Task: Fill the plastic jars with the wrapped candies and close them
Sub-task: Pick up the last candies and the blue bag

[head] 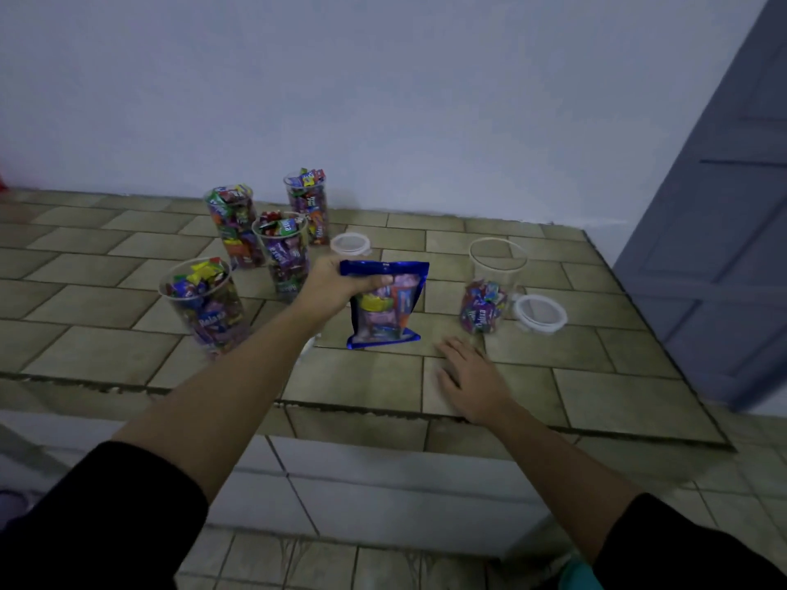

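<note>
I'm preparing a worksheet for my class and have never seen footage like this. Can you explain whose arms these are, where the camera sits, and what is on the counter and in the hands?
There is no machine here. A single camera worn on a person's head looks forward and down, so the two arms are the wearer's own. The left hand grips the top of a blue candy bag, whose bottom is close to the tiled counter. The right hand is open, flat on or just above the counter. At the left stand four open jars full of wrapped candies. To the right stands a partly filled jar with a lid beside it. A second lid lies behind the bag.
</note>
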